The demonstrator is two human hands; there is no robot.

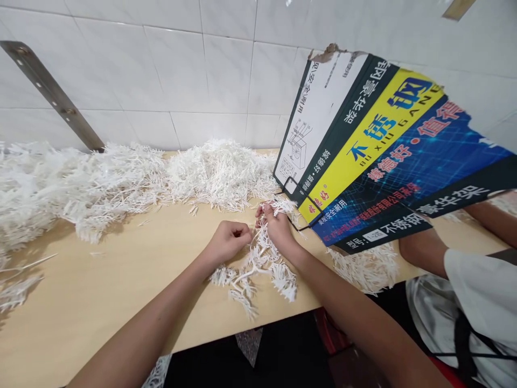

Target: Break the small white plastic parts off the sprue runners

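Note:
Between my hands lies a white artificial branch point(255, 269), its feathery sprigs spread toward the table's front edge. My left hand point(229, 241) is closed at the left side of its stem, thumb and fingers pinched together. My right hand point(276, 225) pinches the upper part of the branch, where white fronds stick out around the fingertips. Just beyond my hands rises a big heap of loose white plastic fronds point(222, 172). Exactly what sits between the left fingertips is partly hidden.
A printed cardboard panel point(363, 156) stands at the right, near my right hand. Behind it sits another person, whose arm point(424, 250) shows. More white fronds point(81, 178) cover the wooden table point(121, 280) at the left. A metal bracket point(56, 99) leans out from the tiled wall point(181, 70).

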